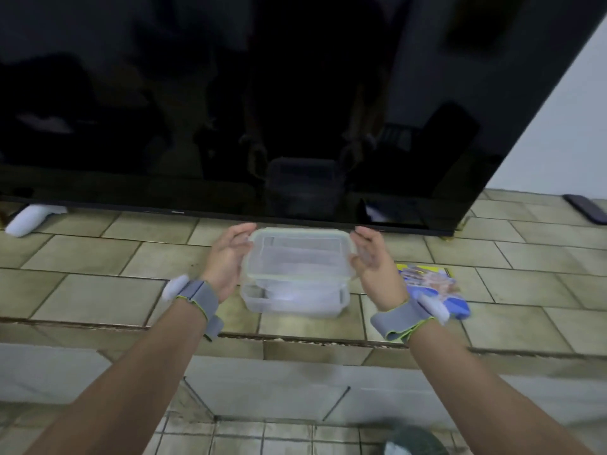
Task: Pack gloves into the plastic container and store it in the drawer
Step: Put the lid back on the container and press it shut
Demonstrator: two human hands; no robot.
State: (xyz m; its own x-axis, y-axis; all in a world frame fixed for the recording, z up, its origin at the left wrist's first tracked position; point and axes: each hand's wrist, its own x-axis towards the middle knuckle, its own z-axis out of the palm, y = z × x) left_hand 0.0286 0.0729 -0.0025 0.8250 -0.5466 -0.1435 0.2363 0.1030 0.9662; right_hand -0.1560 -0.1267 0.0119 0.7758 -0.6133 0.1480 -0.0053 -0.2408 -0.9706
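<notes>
head view, looking down along two bare forearms: both hands hold a clear lid (300, 254) with a pale green rim, lifted just above a clear plastic container (295, 298) that sits on a tiled ledge (98, 257). the left hand (230, 257) grips the lid's left short edge, fingers curled over the far corner and the palm turned inward; the right hand (371, 256) mirrors it on the right short edge, thumb and fingers closed on the rim. the lid is held roughly level, tipped slightly toward the camera, and overlaps the back part of the container beneath it. what lies inside the container cannot be made out through the blur. each wrist carries a grey strap with a yellow-green border, the left wrist strap (197, 298) and the right wrist strap (397, 321), each with a small white piece attached. just right of the container, partly hidden behind the right wrist, lies a blue and yellow glove packet (433, 284) flat on the tiles. behind the ledge stands a large dark television screen (262, 110), its glossy face dimly reflecting the hands and the container. a white object (29, 220) rests under the screen's left end, and a dark flat object (588, 208) lies at the far right near the wall.
</notes>
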